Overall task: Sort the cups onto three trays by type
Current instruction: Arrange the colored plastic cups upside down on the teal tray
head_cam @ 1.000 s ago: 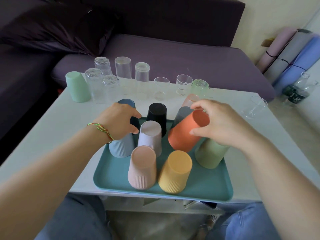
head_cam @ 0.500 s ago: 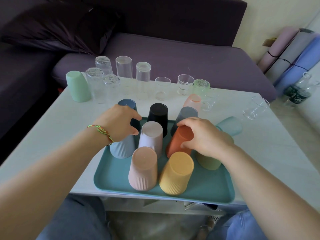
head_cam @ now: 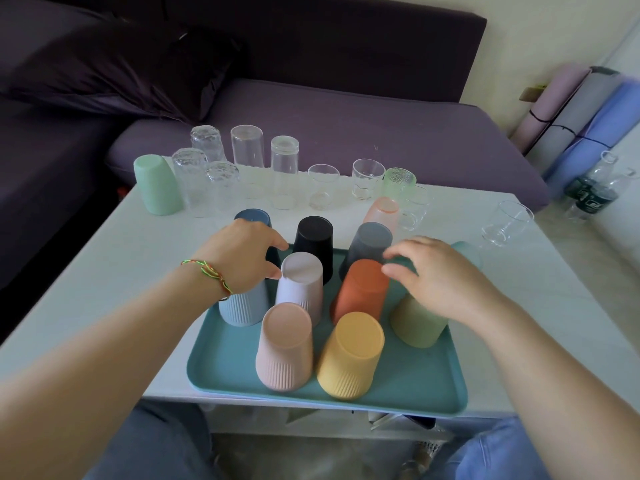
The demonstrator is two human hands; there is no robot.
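1. As viewed from above and in front, found one teal tray (head_cam: 415, 386) lying at the near edge of the pale bench (head_cam: 104, 271), long side toward the person.
2. Counted six ribbed cups standing mouth-down on that tray: pale blue cup (head_cam: 242, 306), lilac cup (head_cam: 301, 282), pink cup (head_cam: 284, 348), yellow cup (head_cam: 349, 355), orange cup (head_cam: 360, 292) and sage green cup (head_cam: 415, 327).
3. Logged black cup (head_cam: 313, 240) and grey cup (head_cam: 370, 244), also mouth-down, at the tray's far edge. Logged dark blue cup (head_cam: 252, 216) just behind the left hand; on or off the tray not determinable.
4. Found left hand (head_cam: 239, 258) laid over the upturned base of the pale blue cup, fingers curled down round it. Noted woven bracelet (head_cam: 207, 275) on that wrist.
5. Found right hand (head_cam: 446, 278) above the sage green cup, fingers spread and relaxed, gripping nothing. Thumb tip right by the orange cup's upper edge; contact not determinable.
6. Recorded off the tray: mint cup (head_cam: 157, 185) at the far left of the bench, clear glasses (head_cam: 247, 150) ranged along the far edge, peach cup (head_cam: 381, 209) just behind the grey cup, frosted teal cup (head_cam: 469, 252) just beyond the right hand, lone clear glass (head_cam: 505, 223) near the right edge.
7. Noted purple sofa (head_cam: 346, 133) behind the bench and rolled mats (head_cam: 571, 109) against the wall at right.
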